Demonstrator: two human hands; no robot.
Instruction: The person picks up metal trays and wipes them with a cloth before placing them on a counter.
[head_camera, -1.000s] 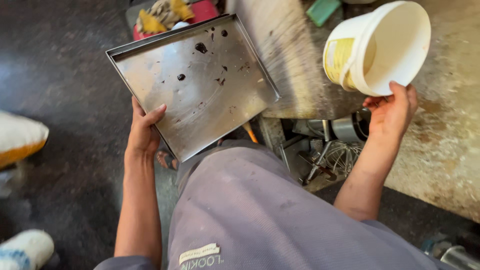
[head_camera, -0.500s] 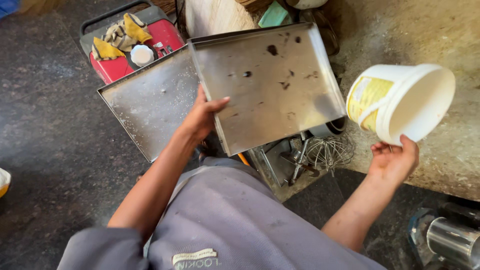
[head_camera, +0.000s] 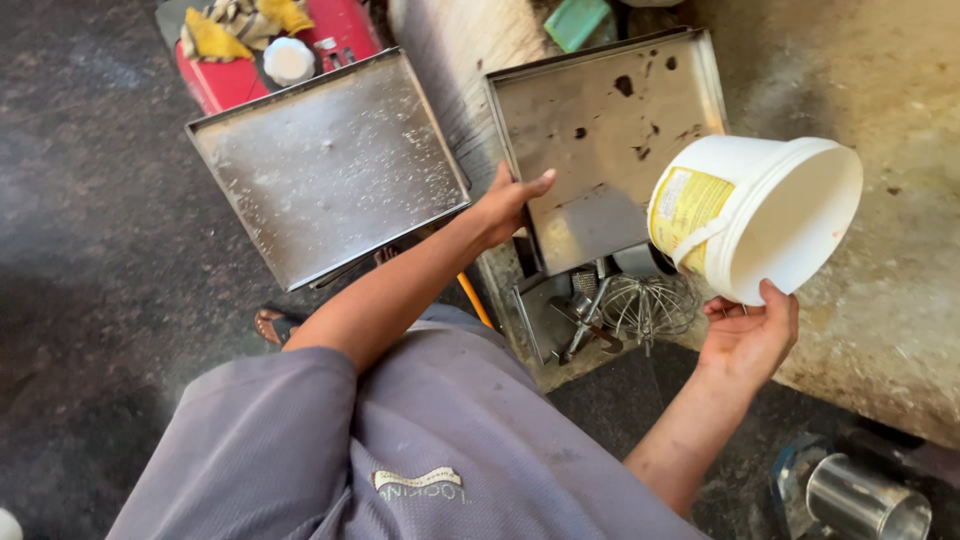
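— What is held in the head view, and how?

— A spotted metal tray (head_camera: 610, 140) in the upper middle of the frame is gripped at its lower left edge by the left hand (head_camera: 510, 205), the fingers pressed together along the rim with the thumb on top. A white plastic bucket (head_camera: 760, 215) with a yellow label, tipped on its side at the right of the frame, is cradled from below by the right hand (head_camera: 750, 335), fingers curled up against its rim (the inside looks empty).

— How far along can the work be judged?

— A second tray (head_camera: 325, 165), speckled with droplets, is already set down tilted at the upper left, so one tray seems dealt with. Dark spots are left on the held tray, so it appears unfinished.

— And the surroundings?

— A rough, stained concrete ledge (head_camera: 900, 300) is seen at the right. A wire whisk (head_camera: 645, 305) and other utensils lie in a tub below the held tray. A dark wet floor (head_camera: 90, 250) fills the left, with a red case (head_camera: 235, 75) at the top and a steel cup (head_camera: 865, 505) at the lower right.
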